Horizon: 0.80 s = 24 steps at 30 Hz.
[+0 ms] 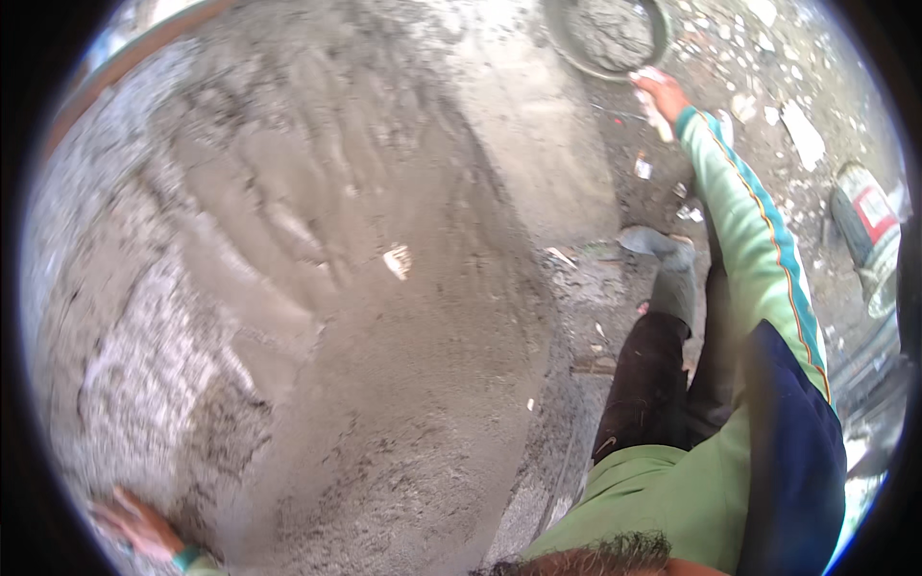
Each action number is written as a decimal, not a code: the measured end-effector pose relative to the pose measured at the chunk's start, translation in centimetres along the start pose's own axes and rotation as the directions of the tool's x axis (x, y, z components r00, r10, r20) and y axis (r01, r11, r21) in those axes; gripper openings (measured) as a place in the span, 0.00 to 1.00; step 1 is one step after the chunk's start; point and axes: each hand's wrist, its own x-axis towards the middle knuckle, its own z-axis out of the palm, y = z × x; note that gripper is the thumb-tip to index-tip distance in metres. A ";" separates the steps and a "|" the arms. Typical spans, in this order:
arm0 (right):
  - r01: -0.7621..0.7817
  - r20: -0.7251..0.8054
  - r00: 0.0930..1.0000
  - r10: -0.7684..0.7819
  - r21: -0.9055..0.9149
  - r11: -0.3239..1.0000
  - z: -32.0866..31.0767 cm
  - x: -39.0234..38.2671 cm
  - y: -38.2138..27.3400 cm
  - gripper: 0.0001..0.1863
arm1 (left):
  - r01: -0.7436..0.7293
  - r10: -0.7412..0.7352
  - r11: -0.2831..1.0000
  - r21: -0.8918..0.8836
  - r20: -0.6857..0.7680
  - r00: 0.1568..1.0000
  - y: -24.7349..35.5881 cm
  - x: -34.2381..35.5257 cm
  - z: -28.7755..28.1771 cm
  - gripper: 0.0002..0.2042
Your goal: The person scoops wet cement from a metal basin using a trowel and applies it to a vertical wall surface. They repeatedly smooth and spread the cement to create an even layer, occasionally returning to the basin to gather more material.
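My right hand [663,94], at the end of a pale green sleeve, is closed at the near edge of a round dark basin [574,58]. Wet grey mortar [615,34] lies inside the basin. A whitish strip hangs by my fingers; I cannot make out what it is. At the lower left, my left hand [139,526] is spread against a rough grey surface [144,374]. Wet mortar [384,355], smeared in streaks, covers the broad middle of that surface. A small pale chip [398,261] sticks in it.
A paler flat strip [538,144] runs beside the mortar. My boot [675,283] stands on dirt ground strewn with white debris [802,134]. A grey sack-like item with a red-edged patch [872,213] lies at the right. A brownish edge [125,67] borders the upper left.
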 end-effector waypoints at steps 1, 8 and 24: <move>-0.038 -0.036 0.999 0.041 0.064 0.997 1.1 -1.4 -0.6 0.10 | 0.002 -0.002 1.000 0.021 -0.012 1.000 0.8 0.0 0.0 0.38; 0.291 -0.177 0.956 -0.232 0.514 0.807 8.9 -18.4 -12.2 0.14 | 0.086 -0.086 0.996 -0.007 -0.028 0.996 4.1 -0.4 -0.6 0.38; 0.686 0.214 0.712 -0.668 -0.012 0.728 50.7 -28.7 -26.3 0.33 | 0.242 -0.254 0.967 0.077 0.271 0.929 3.9 0.8 -5.4 0.38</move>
